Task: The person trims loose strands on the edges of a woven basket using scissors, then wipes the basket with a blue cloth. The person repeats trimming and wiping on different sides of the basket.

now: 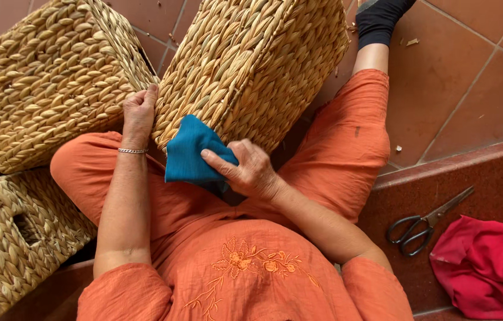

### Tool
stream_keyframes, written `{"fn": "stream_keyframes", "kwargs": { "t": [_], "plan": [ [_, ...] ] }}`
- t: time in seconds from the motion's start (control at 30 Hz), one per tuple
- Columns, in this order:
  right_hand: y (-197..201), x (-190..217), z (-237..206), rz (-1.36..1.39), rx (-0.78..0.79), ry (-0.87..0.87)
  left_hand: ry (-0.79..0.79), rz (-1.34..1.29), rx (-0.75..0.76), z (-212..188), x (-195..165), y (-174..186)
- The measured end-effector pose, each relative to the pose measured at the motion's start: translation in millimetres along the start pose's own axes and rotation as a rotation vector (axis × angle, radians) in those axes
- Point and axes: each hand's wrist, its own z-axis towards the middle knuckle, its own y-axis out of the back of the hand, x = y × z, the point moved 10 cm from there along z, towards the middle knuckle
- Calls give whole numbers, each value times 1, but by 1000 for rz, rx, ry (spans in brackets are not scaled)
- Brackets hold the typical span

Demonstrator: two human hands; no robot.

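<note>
I grip the near left edge of the woven seagrass basket (pixel 251 65) tilted across my lap with my left hand (pixel 139 113), fingers curled shut to steady it, so my right hand (pixel 250 169), fingers pinching, presses the blue cloth (pixel 189 154) against its near corner.

Loose orange crinkled cotton tunic (pixel 245 279) embroidered with flowers, matching orange trousers (pixel 346 148), thin silver chain bracelet (pixel 132 151), black sock (pixel 379 21).

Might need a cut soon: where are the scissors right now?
In the head view, the scissors lie at lower right on the red ledge, just left of the red cloth.
</note>
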Motion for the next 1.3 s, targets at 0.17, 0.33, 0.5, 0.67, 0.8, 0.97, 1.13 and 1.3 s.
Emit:
{"fn": "stream_keyframes", "kwargs": {
  "t": [0.17, 0.33, 0.5, 0.67, 0.8, 0.97, 1.13, 1.3],
  "plan": [
    [11, -114, 29, -189, -134, -177, -67, -20, 4, 16, -9, 0],
    [42, -233, 56, -236, -240, -298, -45, -39, 9, 25, -12, -1],
    [77, -351, 50, -5, -441, -555, 97, -199, -126, 14, 14, 17],
    [68, -420, 7, 429, -449, -774, 273, -882, -224, -73, 61, -23],
    [65, -445, -24, 429, -358, -891, 296, -799, -20, -121, 97, -90],
    [76, -431, -12, 353, -365, -623, 359, -839, 118, -71, 125, -66],
    [96, -429, -4, 160, -412, -778, 320, -721, 100, -48, 63, -29],
    [97, -424, 11, -147, -231, -848, 97, -515, 92, -47, -28, -16]
  ]
}}
